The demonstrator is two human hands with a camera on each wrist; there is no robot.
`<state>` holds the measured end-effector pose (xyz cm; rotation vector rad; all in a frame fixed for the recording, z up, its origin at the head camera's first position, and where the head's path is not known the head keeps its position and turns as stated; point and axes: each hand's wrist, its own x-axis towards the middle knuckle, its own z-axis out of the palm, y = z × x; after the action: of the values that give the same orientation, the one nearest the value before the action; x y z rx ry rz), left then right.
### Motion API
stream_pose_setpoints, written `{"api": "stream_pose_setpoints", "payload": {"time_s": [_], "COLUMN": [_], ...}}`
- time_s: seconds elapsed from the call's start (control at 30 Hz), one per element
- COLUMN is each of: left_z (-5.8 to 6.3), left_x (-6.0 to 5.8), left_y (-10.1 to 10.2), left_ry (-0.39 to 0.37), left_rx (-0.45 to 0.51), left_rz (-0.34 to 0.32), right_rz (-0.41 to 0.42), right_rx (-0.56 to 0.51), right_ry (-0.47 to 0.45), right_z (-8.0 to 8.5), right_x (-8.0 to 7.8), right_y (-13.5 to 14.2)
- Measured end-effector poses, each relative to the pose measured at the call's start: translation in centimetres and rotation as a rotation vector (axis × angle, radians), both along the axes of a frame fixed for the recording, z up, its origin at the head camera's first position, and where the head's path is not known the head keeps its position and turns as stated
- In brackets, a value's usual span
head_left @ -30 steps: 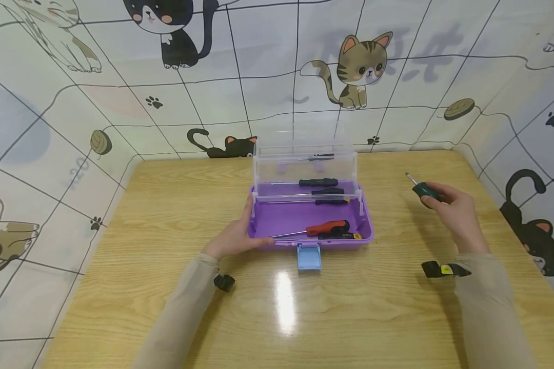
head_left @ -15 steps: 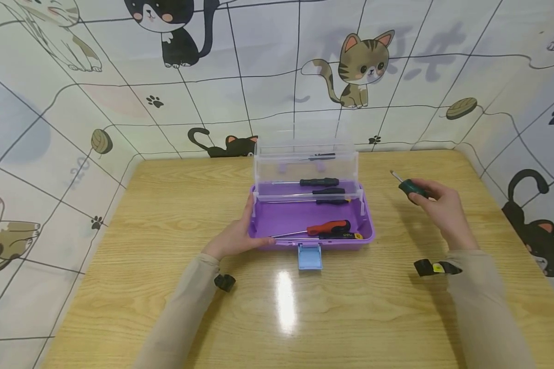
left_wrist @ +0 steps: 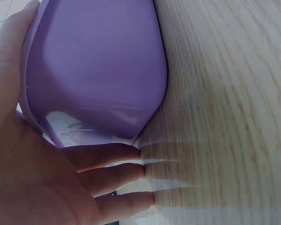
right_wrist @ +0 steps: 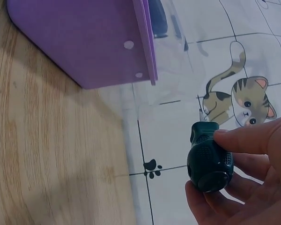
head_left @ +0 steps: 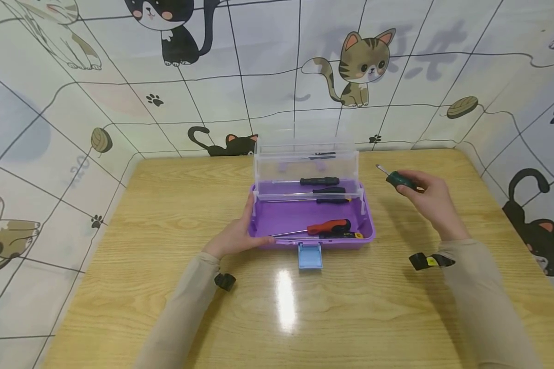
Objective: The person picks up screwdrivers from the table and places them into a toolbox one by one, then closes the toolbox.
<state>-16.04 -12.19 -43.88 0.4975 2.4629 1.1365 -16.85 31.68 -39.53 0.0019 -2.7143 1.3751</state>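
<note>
A purple toolbox (head_left: 281, 215) sits on the table with its clear lid (head_left: 277, 171) raised. My left hand (head_left: 231, 238) rests against its left front corner, thumb on the front rim; straight fingers touch the side and table in the left wrist view. Right of the box, my right hand (head_left: 436, 202) holds a stubby green screwdriver (head_left: 400, 180) above the table by its handle, metal tip pointing away to the left. Inside the box lie a red-and-black screwdriver (head_left: 329, 226), a black one with a yellow end (head_left: 339, 235), and several black-handled screwdrivers (head_left: 319, 181) behind, partly seen through the lid.
A light blue latch (head_left: 310, 256) hangs down at the box's front. The wooden table (head_left: 175, 195) meets a cat-patterned covering (head_left: 268, 97) at the back and sides. Small black cameras (head_left: 224, 281) are strapped to both wrists.
My right hand has moved left with the green screwdriver, closer to the toolbox, and slightly farther back. The left hand and the box have stayed in place.
</note>
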Motion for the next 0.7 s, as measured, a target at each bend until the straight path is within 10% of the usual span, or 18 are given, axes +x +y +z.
{"api": "stream_pose_setpoints", "payload": {"time_s": [0.7], "left_z": [0.2], "left_x": [0.1], "left_y": [-0.1], "left_ry": [0.000], "left_rx": [-0.025], "left_rz": [0.003], "right_rz": [0.079], "right_rx": [0.062], "right_ry": [0.035], "right_z": [2.4], "right_x": [-1.9], "right_y": [-2.9]}}
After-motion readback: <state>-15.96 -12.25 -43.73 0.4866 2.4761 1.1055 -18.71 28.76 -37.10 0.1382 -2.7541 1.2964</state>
